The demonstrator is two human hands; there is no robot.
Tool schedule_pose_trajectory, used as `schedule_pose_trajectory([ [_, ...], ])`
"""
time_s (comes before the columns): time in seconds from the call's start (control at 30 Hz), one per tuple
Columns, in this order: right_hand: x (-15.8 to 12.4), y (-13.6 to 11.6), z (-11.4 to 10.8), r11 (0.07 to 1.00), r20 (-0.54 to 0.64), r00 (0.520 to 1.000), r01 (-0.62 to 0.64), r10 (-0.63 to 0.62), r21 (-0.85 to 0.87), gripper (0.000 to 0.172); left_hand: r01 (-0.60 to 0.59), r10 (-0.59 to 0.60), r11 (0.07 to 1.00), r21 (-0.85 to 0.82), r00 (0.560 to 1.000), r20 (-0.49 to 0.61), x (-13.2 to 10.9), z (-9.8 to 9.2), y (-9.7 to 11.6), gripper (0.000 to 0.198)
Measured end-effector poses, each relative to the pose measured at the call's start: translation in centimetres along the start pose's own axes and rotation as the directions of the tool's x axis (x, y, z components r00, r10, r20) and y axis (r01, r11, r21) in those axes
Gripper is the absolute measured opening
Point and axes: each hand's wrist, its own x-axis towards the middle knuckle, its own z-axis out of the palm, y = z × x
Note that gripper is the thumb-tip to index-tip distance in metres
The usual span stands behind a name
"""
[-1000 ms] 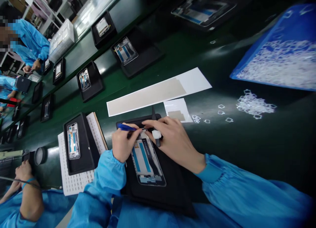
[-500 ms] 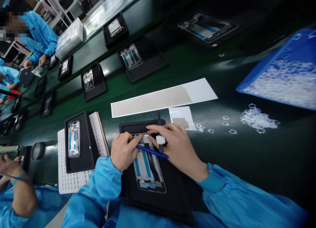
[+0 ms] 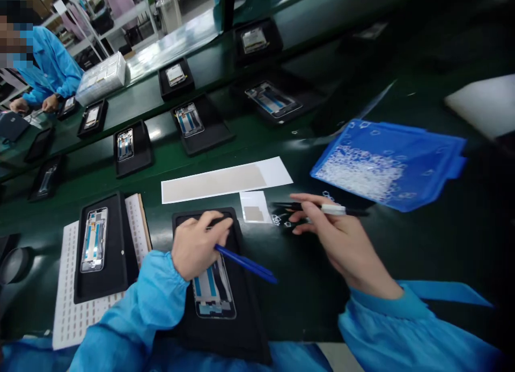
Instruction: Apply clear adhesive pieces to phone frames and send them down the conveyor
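Observation:
My left hand [image 3: 201, 244] is closed over the top end of a phone frame [image 3: 213, 291] with blue strips, which lies in a black tray [image 3: 249, 323]. A slim blue stick-like tool [image 3: 247, 263] sticks out from under its fingers; the covered end of the frame is hidden. To the right, my right hand [image 3: 338, 238] grips black tweezers [image 3: 354, 212] with a white wrap, their tips pointing left. Just below those tips lie a few small white outline-shaped pieces [image 3: 277, 220], beside a small white sheet with a beige patch [image 3: 253, 207].
A blue bag [image 3: 426, 152] full of white pieces lies at the right. Behind the tray is a long beige-and-white strip [image 3: 213, 184]. At left, another phone tray [image 3: 116, 248] rests on a dotted white sheet [image 3: 66, 291]. More trays line the bench; a co-worker [image 3: 56, 55] sits far left.
My right hand has left the phone frame and moved right to the loose white pieces, tweezers now pointing left. My left hand stays at the frame's top. The view has shifted right.

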Motion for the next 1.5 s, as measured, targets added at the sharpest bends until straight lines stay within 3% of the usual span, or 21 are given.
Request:
schedule_pose_trajectory([
  [0.1, 0.7, 0.6, 0.2, 1.000, 0.016, 1.000, -0.006, 0.006, -0.025, 0.049, -0.147, 0.137, 0.988, 0.053, 0.977, 0.163, 2.9, 1.6, 1.5, 0.030],
  [0.17, 1.0, 0.8, 0.7, 0.996, 0.023, 1.000, 0.012, -0.010, -0.090, 0.047, -0.193, 0.163, 0.978, 0.081, 0.945, 0.285, 4.3, 2.6, 2.1, 0.036],
  [0.27, 1.2, 0.8, 1.1, 0.986, -0.018, 1.000, 0.015, -0.018, -0.166, 0.041, -0.206, 0.160, 0.975, 0.086, 0.913, 0.376, 5.1, 3.4, 2.2, 0.039],
  [0.37, 1.3, 0.8, 1.4, 0.979, -0.057, 0.998, 0.011, -0.023, -0.201, 0.037, -0.201, 0.154, 0.976, 0.083, 0.908, 0.389, 5.1, 3.5, 2.0, 0.039],
  [0.67, 1.4, 0.8, 1.5, 0.964, -0.025, 0.996, 0.074, -0.083, -0.257, 0.032, -0.193, 0.157, 0.979, 0.062, 0.917, 0.367, 4.9, 3.6, 1.9, 0.037],
  [0.9, 1.5, 0.4, 1.8, 0.992, -0.072, 0.996, 0.038, -0.047, -0.119, 0.035, -0.176, 0.142, 0.982, 0.063, 0.920, 0.366, 5.0, 4.1, 1.8, 0.039],
  [1.03, 0.8, -0.8, 1.4, 0.993, -0.235, 0.971, 0.064, -0.038, 0.103, 0.040, -0.159, 0.145, 0.987, 0.022, 0.939, 0.312, 4.4, 3.5, 1.8, 0.037],
  [1.13, -0.9, -1.7, 1.8, 0.971, -0.315, 0.948, 0.119, -0.049, 0.206, 0.041, -0.005, 0.024, 0.990, -0.138, 0.990, 0.140, 2.9, 1.5, 0.6, 0.031],
  [1.23, -3.4, -2.0, 3.5, 0.979, -0.210, 0.977, 0.079, -0.038, 0.190, 0.039, 0.258, -0.254, 0.896, -0.360, 0.965, 0.060, 0.8, -0.6, -1.6, 0.028],
  [1.37, -5.5, -1.8, 6.8, 0.999, 0.070, 0.998, -0.007, 0.003, 0.053, 0.038, 0.518, -0.428, 0.756, -0.400, 0.854, 0.296, -1.1, -1.4, -4.2, 0.025],
  [1.43, -5.7, -1.6, 8.2, 1.000, 0.133, 0.991, 0.009, -0.008, -0.011, 0.037, 0.578, -0.434, 0.715, -0.393, 0.808, 0.398, -1.4, -1.0, -4.7, 0.025],
  [1.5, -5.5, -1.4, 9.1, 0.996, 0.152, 0.988, 0.050, -0.038, -0.078, 0.036, 0.585, -0.411, 0.701, -0.408, 0.799, 0.439, -1.3, -0.6, -4.8, 0.024],
])
